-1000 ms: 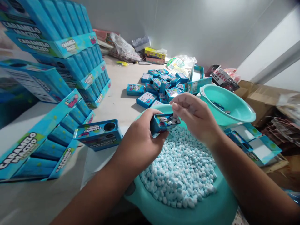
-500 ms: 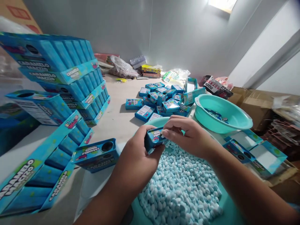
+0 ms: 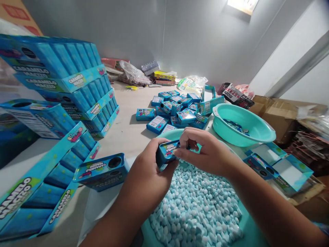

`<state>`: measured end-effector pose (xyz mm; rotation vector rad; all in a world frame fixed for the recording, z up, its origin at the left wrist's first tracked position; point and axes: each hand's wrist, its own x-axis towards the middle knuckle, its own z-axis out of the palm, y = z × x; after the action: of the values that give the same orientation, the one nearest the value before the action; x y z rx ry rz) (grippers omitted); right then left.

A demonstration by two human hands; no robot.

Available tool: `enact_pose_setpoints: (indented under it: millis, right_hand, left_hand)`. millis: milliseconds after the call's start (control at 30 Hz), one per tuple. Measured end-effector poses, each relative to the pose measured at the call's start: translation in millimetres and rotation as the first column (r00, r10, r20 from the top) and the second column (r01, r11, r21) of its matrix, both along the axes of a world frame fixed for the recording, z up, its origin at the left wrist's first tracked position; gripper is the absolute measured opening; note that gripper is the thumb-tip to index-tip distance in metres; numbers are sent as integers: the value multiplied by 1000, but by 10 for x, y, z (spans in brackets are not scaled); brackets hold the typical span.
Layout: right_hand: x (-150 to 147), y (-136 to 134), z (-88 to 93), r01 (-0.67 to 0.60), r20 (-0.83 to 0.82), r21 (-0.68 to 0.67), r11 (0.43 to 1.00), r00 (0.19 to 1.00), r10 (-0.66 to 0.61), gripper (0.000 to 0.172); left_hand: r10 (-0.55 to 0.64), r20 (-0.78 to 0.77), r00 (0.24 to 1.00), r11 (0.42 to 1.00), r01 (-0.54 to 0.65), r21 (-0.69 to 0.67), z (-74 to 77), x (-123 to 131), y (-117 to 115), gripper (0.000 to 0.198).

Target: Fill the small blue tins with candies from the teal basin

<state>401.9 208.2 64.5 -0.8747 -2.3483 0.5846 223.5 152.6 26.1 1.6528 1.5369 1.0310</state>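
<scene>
My left hand (image 3: 147, 168) is wrapped round a small blue candy box (image 3: 167, 150) with "Caramelo Macizo" printed on its upper face. At the box's right end, my right hand (image 3: 207, 152) pinches with curled fingers, its thumb touching the printed face. What lies between those fingertips is partly hidden. Both hands are over a turquoise basin (image 3: 177, 133) filled with small pale blue and white candies (image 3: 197, 202). Left of my left hand stands a larger blue carton (image 3: 102, 171) with a round dark hole.
Display trays of blue packs (image 3: 84, 80) are stacked at the left, with another tray (image 3: 41, 192) nearer. Loose candy boxes (image 3: 177, 108) lie in a heap beyond the basin. A second turquoise basin (image 3: 241, 125) holds small dark blue pieces. Open blue trays (image 3: 293, 171) sit at right.
The candy box has turned slightly, so more of its printed face shows. My right thumb has shifted a little left and down along it. The whole view has drifted slightly.
</scene>
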Motion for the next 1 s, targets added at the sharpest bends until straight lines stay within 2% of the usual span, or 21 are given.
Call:
enact_pose_setpoints:
  millis: [267, 400, 600, 833, 1000]
  right_hand:
    - [37, 15, -9, -74, -58, 54, 996, 995, 77, 32]
    - [27, 20, -22, -33, -120, 42, 999, 992, 38, 26]
    - [24, 57, -33, 74, -195, 55, 996, 979, -62, 19]
    - [94, 130, -36, 8, -162, -144, 990, 986, -31, 13]
    - [101, 132, -54, 20, -173, -161, 987, 984, -48, 12]
  left_hand:
    - [14, 67, 998, 1000, -13, -22, -22, 1, 6, 40]
    - [68, 84, 994, 997, -65, -40, -33, -1, 11, 44]
    - [107, 139, 984, 992, -116, 54, -64, 11, 25, 54]
    - [84, 174, 981, 995, -91, 37, -55, 22, 38, 55]
    - [55, 148, 988, 997, -63, 54, -87, 7, 64, 57]
